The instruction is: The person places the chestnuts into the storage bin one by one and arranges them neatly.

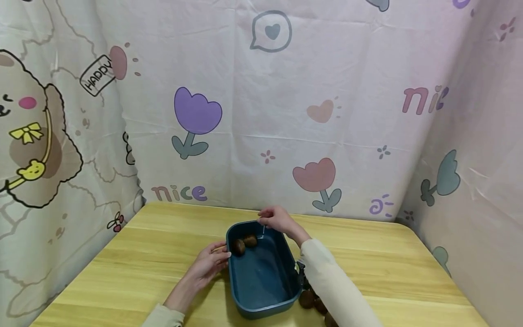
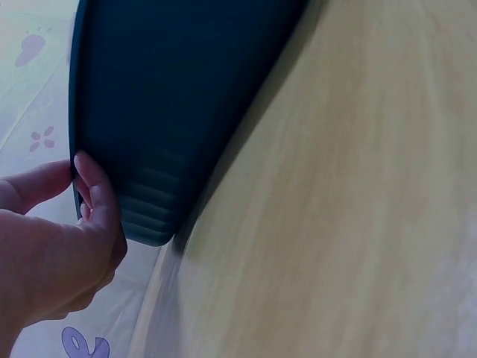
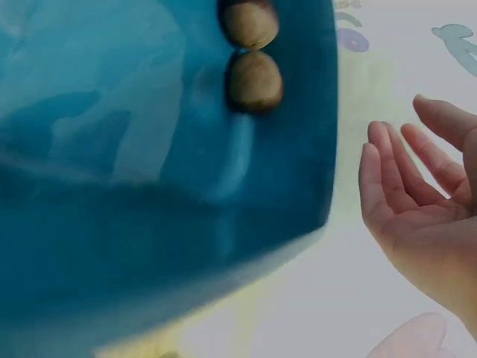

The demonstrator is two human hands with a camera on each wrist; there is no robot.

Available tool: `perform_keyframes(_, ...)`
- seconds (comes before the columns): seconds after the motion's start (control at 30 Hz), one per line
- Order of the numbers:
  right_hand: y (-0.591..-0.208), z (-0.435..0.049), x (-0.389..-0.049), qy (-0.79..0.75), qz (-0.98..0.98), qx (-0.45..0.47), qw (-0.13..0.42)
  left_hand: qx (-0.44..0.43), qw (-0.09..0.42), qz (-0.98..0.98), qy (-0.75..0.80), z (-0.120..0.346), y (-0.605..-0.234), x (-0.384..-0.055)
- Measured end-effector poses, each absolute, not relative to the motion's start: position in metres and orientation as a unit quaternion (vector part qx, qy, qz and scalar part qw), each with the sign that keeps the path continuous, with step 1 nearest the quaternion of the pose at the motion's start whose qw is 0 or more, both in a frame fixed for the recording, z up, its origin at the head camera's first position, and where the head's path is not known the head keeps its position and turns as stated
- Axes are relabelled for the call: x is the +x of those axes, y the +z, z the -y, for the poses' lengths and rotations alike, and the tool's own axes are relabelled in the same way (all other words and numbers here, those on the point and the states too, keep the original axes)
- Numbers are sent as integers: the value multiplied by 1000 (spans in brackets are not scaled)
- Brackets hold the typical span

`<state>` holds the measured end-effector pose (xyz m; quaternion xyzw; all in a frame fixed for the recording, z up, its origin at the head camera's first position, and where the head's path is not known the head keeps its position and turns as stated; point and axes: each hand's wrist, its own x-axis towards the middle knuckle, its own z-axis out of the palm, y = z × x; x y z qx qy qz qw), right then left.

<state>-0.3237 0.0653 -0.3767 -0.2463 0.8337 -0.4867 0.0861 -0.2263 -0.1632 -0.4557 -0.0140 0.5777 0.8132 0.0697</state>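
A dark teal rectangular box [image 1: 261, 308] stands on the table with its open top facing up. Two brown chestnuts [image 1: 238, 247] lie side by side inside it near the far left corner; the same chestnuts [image 3: 255, 80] show closer in the right wrist view. My left hand [image 1: 208, 265] holds the box's left rim, thumb outside and fingers curled, as the left wrist view shows on the box wall [image 2: 149, 112]. Beyond the far right corner of the box, my right hand [image 3: 421, 186] has loosely spread fingers and an empty palm, apart from the rim.
More chestnuts [image 1: 307, 299] lie on the table right of the box, partly hidden by the right sleeve [image 1: 337, 284]. A dark latch [image 1: 301, 269] sits on the box's right side. Patterned cloth [image 1: 261, 113] hangs behind and beside the wooden table [image 1: 171, 231].
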Motion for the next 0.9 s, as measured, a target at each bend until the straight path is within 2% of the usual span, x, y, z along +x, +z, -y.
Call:
perform_keyframes(0.7, -399, -161, -298, -497, -829, -243, 84, -10, 82, -580, 811, 167, -454, -227)
perform_keyframes(0.9, -408, -184, -290, -511, -821, -233, 104, -11, 84, -580, 810, 165, -452, -226)
